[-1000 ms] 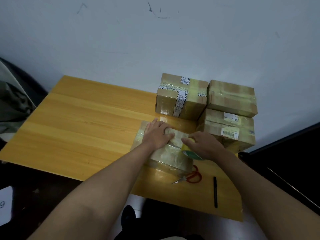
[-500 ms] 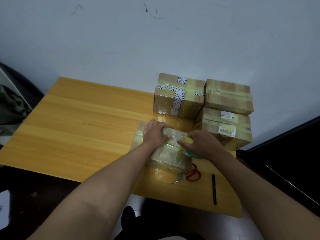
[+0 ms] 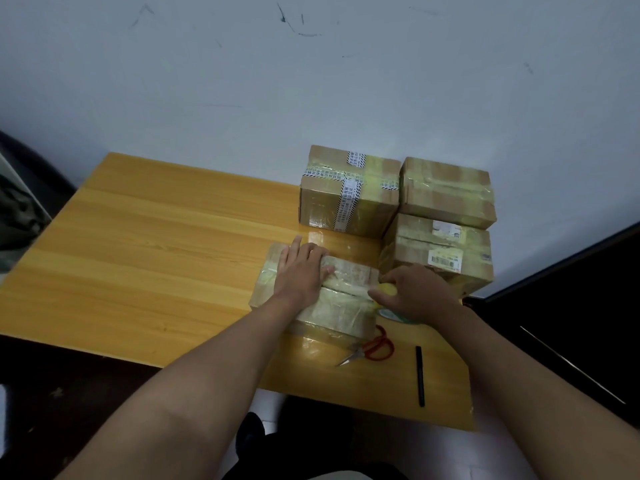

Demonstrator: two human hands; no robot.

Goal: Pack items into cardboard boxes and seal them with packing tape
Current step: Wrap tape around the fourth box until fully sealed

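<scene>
A flat cardboard box (image 3: 341, 308), shiny with clear tape, lies on the wooden table (image 3: 156, 258) right of centre. My left hand (image 3: 303, 268) rests flat on its top with the fingers spread toward the far left corner. My right hand (image 3: 414, 294) grips a roll of yellowish packing tape (image 3: 389, 308) at the box's right end, and a strip of tape runs from the roll across the box top toward my left hand. Most of the roll is hidden under my fingers.
Three taped cardboard boxes stand at the back right: one (image 3: 348, 192) with printed white tape, and one (image 3: 446, 192) stacked on a labelled box (image 3: 440, 261). Red-handled scissors (image 3: 372, 348) and a black pen (image 3: 420, 375) lie near the front edge. The wall is close behind.
My right hand with the tape roll has slid a little further right along the box, lengthening the strip. My left hand stays pressed on the box top.
</scene>
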